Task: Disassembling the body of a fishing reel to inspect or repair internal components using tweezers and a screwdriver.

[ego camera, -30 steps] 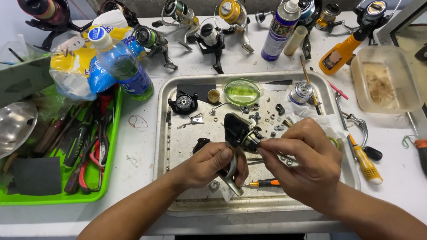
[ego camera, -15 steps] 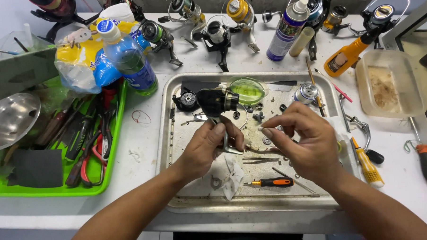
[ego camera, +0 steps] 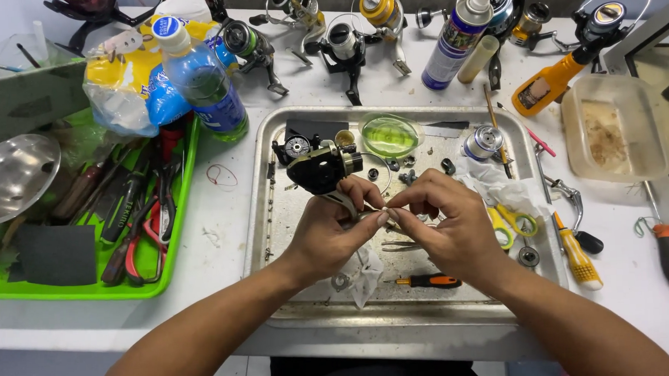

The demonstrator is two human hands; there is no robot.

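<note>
One metal tray, two hands, one reel body

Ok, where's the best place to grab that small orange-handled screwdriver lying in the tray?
Probably by the orange handle, coming from above: the small screwdriver lies flat on the metal tray, just below the right hand, handle pointing right, thin tip left.

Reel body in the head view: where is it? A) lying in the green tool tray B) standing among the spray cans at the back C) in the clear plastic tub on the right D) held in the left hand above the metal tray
D: the left hand grips the black reel body by its stem above the metal tray, with the right hand meeting it at the fingertips.
</note>
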